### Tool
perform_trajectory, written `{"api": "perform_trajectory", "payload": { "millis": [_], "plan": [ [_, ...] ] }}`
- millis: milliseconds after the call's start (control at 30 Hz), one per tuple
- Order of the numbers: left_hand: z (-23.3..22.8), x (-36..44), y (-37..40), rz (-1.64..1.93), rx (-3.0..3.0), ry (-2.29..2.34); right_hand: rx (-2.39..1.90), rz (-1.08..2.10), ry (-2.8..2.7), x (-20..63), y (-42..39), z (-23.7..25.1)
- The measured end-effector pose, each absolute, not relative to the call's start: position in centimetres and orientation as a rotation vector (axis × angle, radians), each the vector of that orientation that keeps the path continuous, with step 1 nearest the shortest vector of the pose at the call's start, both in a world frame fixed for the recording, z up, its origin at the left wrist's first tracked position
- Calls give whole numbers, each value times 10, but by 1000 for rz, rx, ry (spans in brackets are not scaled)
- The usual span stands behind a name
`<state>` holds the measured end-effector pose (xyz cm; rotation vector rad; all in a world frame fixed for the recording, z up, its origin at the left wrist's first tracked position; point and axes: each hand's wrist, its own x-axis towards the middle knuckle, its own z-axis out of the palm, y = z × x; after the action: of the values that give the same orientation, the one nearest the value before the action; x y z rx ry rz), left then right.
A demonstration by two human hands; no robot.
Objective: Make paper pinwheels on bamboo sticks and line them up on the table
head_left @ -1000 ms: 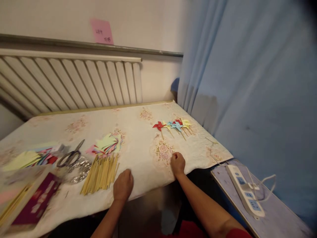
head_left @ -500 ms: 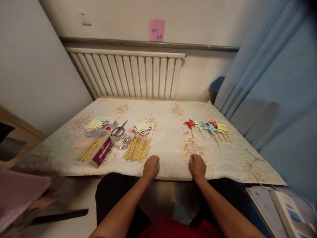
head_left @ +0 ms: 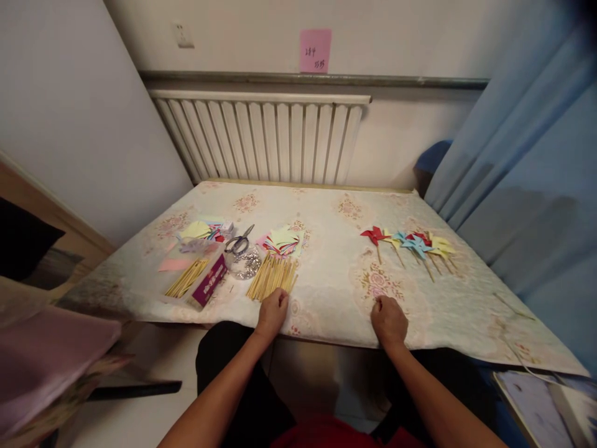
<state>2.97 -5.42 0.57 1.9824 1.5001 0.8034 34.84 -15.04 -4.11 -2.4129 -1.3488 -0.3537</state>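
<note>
My left hand [head_left: 273,314] is closed in a loose fist on the front of the table. It sits at the near ends of a row of thin wooden sticks [head_left: 270,277], partly covering them. Nothing shows in its fingers. Curled into a fist too, my right hand [head_left: 390,320] rests by the printed flower on the tablecloth, with nothing visible in it. Behind the sticks lies a pile of coloured paper pieces [head_left: 282,239]. Scissors [head_left: 240,241] lean by a clear dish of small shiny metal pieces [head_left: 244,262]. Finished paper pinwheels [head_left: 415,244] lie in a row beyond my right hand.
At left stand an open purple box [head_left: 209,283], more sticks [head_left: 186,279] and more coloured paper [head_left: 196,230]. A radiator [head_left: 265,137] and wall are behind the flowered tablecloth [head_left: 321,261]. A blue curtain [head_left: 517,180] hangs along the right side.
My left hand has shifted left to the near ends of the sticks. My right hand stays near the printed flower. The whole view has turned slightly left.
</note>
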Motion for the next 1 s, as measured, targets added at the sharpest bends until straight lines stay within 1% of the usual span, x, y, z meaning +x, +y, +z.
{"api": "perform_trajectory", "payload": {
  "millis": [200, 500, 600, 700, 833, 1000],
  "plan": [
    [12, 33, -43, 883, 1844, 1550, -2422, -374, -1343, 348, -150, -42],
    [19, 68, -17, 977, 1684, 1281, -2417, -326, -1300, 346, -147, -42],
    [24, 70, -6, 933, 1606, 1151, -2425, -266, -1265, 347, -149, -43],
    [21, 65, 4, 901, 1529, 1054, -2430, -137, -1177, 350, -145, -39],
    [12, 60, 15, 869, 1407, 928, -2251, -15, -1192, 349, -109, -21],
    [13, 56, 27, 821, 1288, 867, -1920, 68, -1481, 312, -11, 22]
  ]
}}
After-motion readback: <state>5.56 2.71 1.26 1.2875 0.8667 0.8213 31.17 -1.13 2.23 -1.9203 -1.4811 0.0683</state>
